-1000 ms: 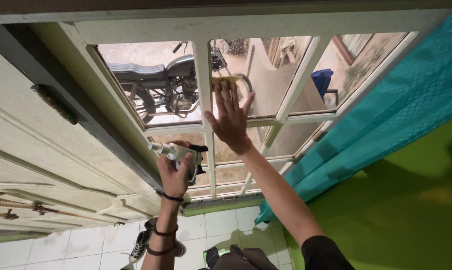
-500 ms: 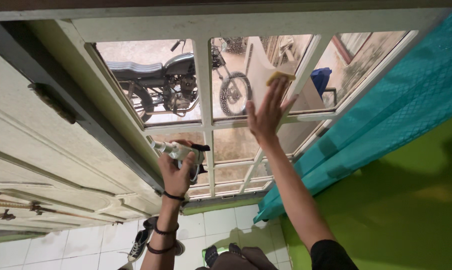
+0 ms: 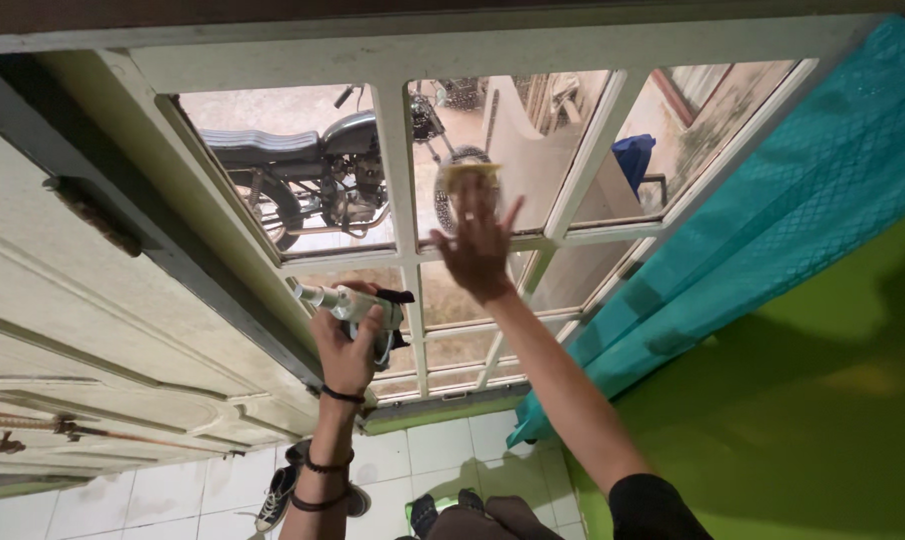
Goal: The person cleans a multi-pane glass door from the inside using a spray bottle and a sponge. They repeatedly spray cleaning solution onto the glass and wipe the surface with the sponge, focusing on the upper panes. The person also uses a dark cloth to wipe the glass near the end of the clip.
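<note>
My right hand [image 3: 478, 240] is raised flat against a window pane, pressing a yellow cloth [image 3: 470, 178] to the glass with the fingers spread. My left hand [image 3: 348, 345] grips a pale spray bottle [image 3: 353, 305] with a black trigger, held lower beside the window's middle bar [image 3: 398, 190]. The multi-pane window [image 3: 593, 150] has a cream frame.
Outside the glass stands a motorcycle [image 3: 323, 180] and a blue bin [image 3: 635, 160]. A cream door [image 3: 83, 330] with a hinge lies at left, a teal curtain [image 3: 773, 230] and green wall [image 3: 823, 420] at right. Shoes [image 3: 278, 495] sit on the white tiled floor below.
My right hand with the cloth swept right to the far side of the pane, then back left and slightly down. The left hand with the bottle stayed almost still.
</note>
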